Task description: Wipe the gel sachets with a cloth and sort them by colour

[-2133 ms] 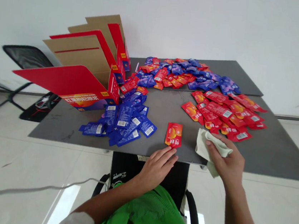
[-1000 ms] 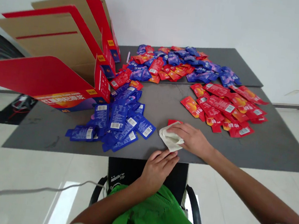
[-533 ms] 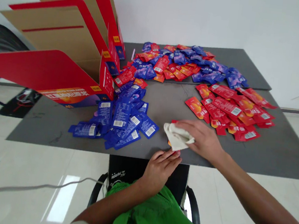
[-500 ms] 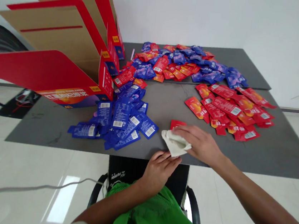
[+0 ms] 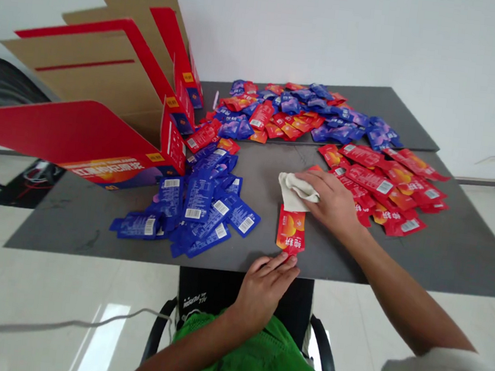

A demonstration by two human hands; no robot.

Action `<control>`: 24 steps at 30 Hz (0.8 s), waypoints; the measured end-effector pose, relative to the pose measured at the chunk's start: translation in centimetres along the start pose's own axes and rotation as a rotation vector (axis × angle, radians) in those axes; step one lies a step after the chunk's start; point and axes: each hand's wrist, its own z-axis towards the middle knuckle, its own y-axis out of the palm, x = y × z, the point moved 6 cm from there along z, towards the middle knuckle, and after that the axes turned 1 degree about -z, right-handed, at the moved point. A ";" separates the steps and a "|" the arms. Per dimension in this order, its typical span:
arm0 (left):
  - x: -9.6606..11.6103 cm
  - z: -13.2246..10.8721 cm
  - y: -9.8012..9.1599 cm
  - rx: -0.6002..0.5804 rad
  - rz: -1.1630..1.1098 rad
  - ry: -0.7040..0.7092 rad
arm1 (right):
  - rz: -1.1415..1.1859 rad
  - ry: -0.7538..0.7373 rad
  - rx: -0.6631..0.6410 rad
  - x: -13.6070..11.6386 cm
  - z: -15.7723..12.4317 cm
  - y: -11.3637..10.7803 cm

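Note:
A single red pouch [image 5: 291, 231] with an orange fruit picture lies flat close to the table's front edge. The fingers of my left hand [image 5: 263, 285] are stretched out, their tips pressing on the pouch's near end. My right hand [image 5: 332, 202] grips a folded white cloth [image 5: 295, 192], which covers the pouch's far end. Left of my hands spreads a heap of blue pouches [image 5: 200, 199], many with barcodes up. Beyond my right hand lies a pile of red pouches [image 5: 377, 182].
Open red cardboard boxes [image 5: 111, 161] stand along the left side of the grey table [image 5: 268, 164]. Across the back runs a mixed heap of red and blue pouches [image 5: 283, 109]. A black chair [image 5: 244, 292] is tucked against the front edge.
My right hand has moved the cloth away from me, from the pouch's near part to its far end, uncovering the front. My left hand stays at the near end.

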 end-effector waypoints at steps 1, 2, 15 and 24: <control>0.0 0.0 0.0 0.002 0.005 0.003 | 0.029 -0.013 0.024 -0.9 -0.8 -0.9; 0.1 0.0 -0.1 0.007 0.010 0.006 | 0.062 -0.036 0.005 -2.0 -1.7 -1.4; 0.1 0.1 -0.3 0.013 0.068 0.031 | 0.074 -0.084 -0.218 0.1 -1.8 3.1; 0.2 0.3 -0.5 0.047 0.022 0.020 | 0.124 -0.086 -0.032 -3.5 -3.3 -2.6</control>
